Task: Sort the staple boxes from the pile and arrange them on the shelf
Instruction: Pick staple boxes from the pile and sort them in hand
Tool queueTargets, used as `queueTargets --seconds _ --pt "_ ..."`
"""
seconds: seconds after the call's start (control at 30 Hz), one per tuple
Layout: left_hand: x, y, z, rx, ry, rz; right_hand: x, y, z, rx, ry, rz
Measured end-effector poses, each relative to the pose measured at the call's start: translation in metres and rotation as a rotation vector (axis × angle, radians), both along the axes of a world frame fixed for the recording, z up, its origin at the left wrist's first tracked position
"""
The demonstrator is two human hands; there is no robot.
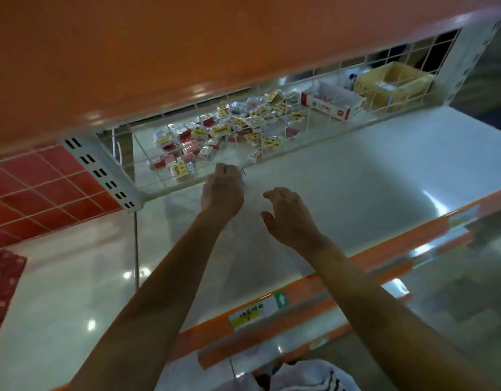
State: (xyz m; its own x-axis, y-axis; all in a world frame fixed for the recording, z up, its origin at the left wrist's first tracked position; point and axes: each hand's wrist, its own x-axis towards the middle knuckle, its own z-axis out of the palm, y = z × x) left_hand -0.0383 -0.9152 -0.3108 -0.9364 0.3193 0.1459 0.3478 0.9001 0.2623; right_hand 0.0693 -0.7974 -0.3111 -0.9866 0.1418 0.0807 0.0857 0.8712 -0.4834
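Behind the wire grid [314, 108] at the back of the shelf [356, 179], the staple boxes [224, 131] lie in a loose pile. The left hand [222, 193] curls at the grid's foot, perhaps pinching something clear, I cannot tell; the right hand [289, 215] hovers beside it, fingers loose, empty.

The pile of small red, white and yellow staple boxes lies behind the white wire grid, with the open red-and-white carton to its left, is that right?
Not quite. The open red-and-white carton stands to the right of the pile of small red, white and yellow staple boxes, not to its left, as the head view shows. The pile does lie behind the white wire grid.
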Motion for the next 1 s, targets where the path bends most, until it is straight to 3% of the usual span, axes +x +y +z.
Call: queueTargets --seconds 0.17,0.43,0.8,1.0 --pt "0.009 0.000 0.004 0.074 -0.018 0.061 -0.011 0.002 0.001 0.012 -0.031 0.086" --pt "0.005 -0.005 0.008 -0.056 -0.152 0.018 -0.015 0.007 0.000 -0.012 -0.050 0.141" --pt "0.057 -0.029 0.002 0.174 -0.097 0.033 -0.009 0.002 0.004 -0.280 -0.034 0.128" --pt "0.090 -0.063 -0.001 0.315 -0.065 0.065 -0.001 -0.024 0.007 -0.403 -0.044 0.254"
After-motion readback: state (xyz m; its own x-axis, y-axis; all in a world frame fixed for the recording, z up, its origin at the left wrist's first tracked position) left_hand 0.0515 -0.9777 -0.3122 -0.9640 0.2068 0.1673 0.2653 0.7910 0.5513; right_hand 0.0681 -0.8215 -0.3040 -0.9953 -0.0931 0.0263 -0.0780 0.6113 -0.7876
